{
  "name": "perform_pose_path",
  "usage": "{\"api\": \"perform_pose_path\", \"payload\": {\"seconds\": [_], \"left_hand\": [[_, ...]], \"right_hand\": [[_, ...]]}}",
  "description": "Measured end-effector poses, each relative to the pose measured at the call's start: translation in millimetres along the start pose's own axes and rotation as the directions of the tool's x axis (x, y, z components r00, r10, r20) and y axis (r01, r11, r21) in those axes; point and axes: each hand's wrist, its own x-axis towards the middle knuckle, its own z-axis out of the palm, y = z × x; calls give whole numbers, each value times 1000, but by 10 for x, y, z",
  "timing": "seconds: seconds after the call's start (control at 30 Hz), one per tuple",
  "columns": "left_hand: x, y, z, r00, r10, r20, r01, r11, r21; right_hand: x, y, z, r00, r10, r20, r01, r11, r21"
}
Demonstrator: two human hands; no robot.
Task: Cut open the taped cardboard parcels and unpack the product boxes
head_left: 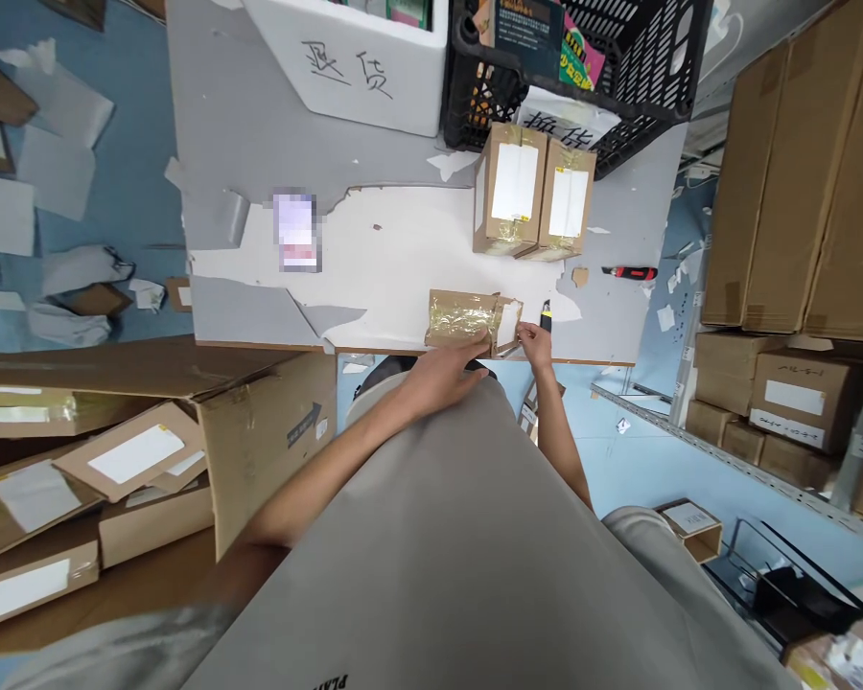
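A small brown cardboard parcel (461, 318) wrapped in shiny clear tape lies at the table's front edge. Across its near side rests my left hand (450, 379), fingers stretched out and pressing on the cardboard. On the parcel's right end is a white label (507, 324). My right hand (536, 345) is closed, thumb and fingertips pinching that label's right edge. Just beyond this hand a yellow and black box cutter (546, 316) points away from me; its lower part is hidden, and I cannot tell whether the hand holds it.
Two taped boxes (514, 187) stand beyond the parcel, before a black crate (611, 105) and a white bin (374, 72). A red box cutter (631, 273) lies right, a phone (296, 232) left. A large carton (266, 431) of parcels sits lower left; shelves hold boxes (791, 383).
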Motion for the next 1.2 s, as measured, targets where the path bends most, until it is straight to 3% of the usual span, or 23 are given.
{"api": "perform_pose_path", "payload": {"seconds": [0.1, 0.23, 0.3, 0.4, 0.47, 0.53, 0.63, 0.73, 0.9, 0.97, 1.07, 1.13, 1.2], "left_hand": [[-23, -35, 15, 998, -17, -55, 17, 1000, 0], [-76, -171, -51, 965, -113, -237, 116, 993, -4], [-70, -340, -132, 910, -173, -377, 180, 984, -16], [4, -725, -304, 768, -274, -578, 287, 955, -71], [73, -1014, -430, 684, -359, -635, 379, 919, -112], [127, -1269, -543, 646, -410, -644, 429, 893, -137], [151, -1507, -655, 644, -442, -624, 454, 878, -154], [143, -1581, -697, 662, -458, -593, 468, 871, -150], [177, -1594, -675, 647, -455, -612, 461, 873, -162], [192, -1611, -660, 634, -449, -629, 442, 879, -181], [192, -1655, -650, 628, -457, -630, 424, 880, -216], [180, -1694, -659, 623, -467, -627, 428, 875, -227], [159, -1743, -687, 609, -479, -632, 442, 867, -231]], "right_hand": [[-16, -3, -1, 1000, 16, -12, -16, 1000, -3], [-96, -51, -2, 999, 33, 21, -33, 999, 15], [-165, -123, 64, 997, 25, 67, -28, 999, 35], [-274, -300, 292, 996, -21, 92, 16, 998, 56], [-323, -449, 483, 996, -58, 72, 55, 998, 37], [-349, -601, 636, 996, -76, 47, 77, 997, -13], [-402, -823, 734, 995, -97, 19, 98, 992, -77], [-554, -1063, 778, 977, -206, 62, 209, 976, -52], [-774, -1416, 956, 881, -447, 154, 462, 883, -80], [-728, -1448, 956, 893, -433, 124, 447, 888, -112], [-619, -1416, 842, 951, -287, 114, 306, 927, -216], [-614, -1435, 758, 959, -198, 203, 256, 911, -324], [-689, -1539, 711, 936, -178, 303, 296, 865, -405]]}}
